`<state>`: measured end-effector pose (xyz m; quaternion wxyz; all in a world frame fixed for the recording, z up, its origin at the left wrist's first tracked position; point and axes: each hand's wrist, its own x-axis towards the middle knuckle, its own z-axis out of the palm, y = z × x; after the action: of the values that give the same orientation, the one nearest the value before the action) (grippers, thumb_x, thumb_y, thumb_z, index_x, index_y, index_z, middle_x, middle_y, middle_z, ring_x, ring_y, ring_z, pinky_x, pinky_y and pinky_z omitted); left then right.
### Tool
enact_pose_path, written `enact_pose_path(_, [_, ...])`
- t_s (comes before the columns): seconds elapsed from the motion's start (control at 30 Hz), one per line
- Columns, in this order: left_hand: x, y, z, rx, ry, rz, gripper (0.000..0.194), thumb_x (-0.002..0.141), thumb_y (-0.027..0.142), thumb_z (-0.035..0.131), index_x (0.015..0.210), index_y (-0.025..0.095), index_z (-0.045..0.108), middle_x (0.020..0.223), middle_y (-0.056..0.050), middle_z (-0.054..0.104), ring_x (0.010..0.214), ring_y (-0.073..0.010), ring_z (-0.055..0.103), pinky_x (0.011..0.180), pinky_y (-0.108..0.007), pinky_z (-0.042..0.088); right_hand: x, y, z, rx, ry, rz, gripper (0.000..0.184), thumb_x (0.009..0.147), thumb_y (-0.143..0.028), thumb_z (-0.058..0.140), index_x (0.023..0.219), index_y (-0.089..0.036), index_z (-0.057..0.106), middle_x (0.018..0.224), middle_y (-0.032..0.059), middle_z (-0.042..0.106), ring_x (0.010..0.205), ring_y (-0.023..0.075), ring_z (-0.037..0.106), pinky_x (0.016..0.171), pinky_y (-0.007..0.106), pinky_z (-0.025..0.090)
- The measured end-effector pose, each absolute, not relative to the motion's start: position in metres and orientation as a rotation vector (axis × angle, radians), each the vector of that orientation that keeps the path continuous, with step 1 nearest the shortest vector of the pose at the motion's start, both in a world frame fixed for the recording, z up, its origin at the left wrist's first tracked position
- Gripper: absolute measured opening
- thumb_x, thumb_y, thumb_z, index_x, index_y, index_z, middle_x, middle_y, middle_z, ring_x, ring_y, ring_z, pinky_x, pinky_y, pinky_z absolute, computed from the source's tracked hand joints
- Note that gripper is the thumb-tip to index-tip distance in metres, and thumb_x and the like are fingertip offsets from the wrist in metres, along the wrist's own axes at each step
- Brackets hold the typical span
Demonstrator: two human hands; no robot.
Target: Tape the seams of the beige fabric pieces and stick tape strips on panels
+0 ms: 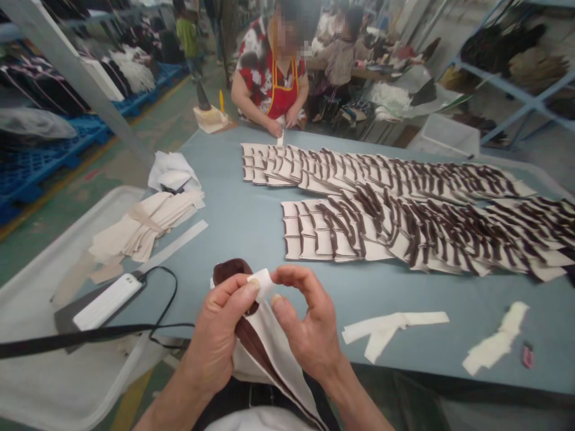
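Observation:
My left hand [222, 332] is closed around a brown and cream fabric piece [260, 344], its thumb pinching a small white strip [262, 282] at the top. My right hand [305, 317] is curled beside it, with thumb and forefinger pinched at the same white strip. The fabric hangs down between both hands toward my lap. Both hands hover over the near edge of the blue table [242, 221].
Two long rows of overlapping cream and brown pieces [404, 227] cover the table's middle and right. A stack of cream pieces [144, 227] lies left, white paper scraps [390, 329] near right. A white tray [49, 359] and a white device with black cord [108, 302] sit left. A person in a red apron [274, 78] works at the far end.

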<state>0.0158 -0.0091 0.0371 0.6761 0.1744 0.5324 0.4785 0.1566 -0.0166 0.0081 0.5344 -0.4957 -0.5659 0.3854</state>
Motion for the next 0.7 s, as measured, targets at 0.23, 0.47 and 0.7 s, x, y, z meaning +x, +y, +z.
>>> enact_pose_path(0.23, [0.023,-0.002,0.04,0.296,1.211,1.076,0.049,0.052,0.046,0.103,0.075,0.015,0.074,0.064,-0.001,0.07,0.055,-0.0122,0.061,0.053,-0.02,0.052,0.145,-0.013,0.01,-1.182,-1.149,1.162,0.021,0.095,-0.031,0.07,0.113,-0.02,0.068,0.091,0.0014,0.075,0.083,0.0148,0.07,0.082,0.028,0.056])
enact_pose_path(0.47, [0.026,-0.001,0.033,0.397,1.248,1.07,0.038,0.058,0.039,0.094,0.063,0.017,0.063,0.051,0.006,0.053,0.046,-0.0084,0.046,0.045,-0.019,0.038,0.144,-0.009,0.008,-1.215,-0.941,1.31,0.022,0.096,-0.032,0.064,0.114,-0.019,0.06,0.068,-0.0075,0.057,0.058,0.0095,0.054,0.058,0.021,0.046])
enact_pose_path(0.7, [0.024,-0.002,0.026,0.416,1.218,1.026,0.043,0.061,0.038,0.093,0.058,0.018,0.055,0.05,0.008,0.047,0.046,-0.0067,0.04,0.044,-0.017,0.033,0.162,0.001,0.009,-1.222,-1.066,1.366,0.013,0.095,-0.032,0.067,0.098,-0.02,0.064,0.066,-0.0069,0.053,0.056,0.0083,0.048,0.055,0.02,0.042])
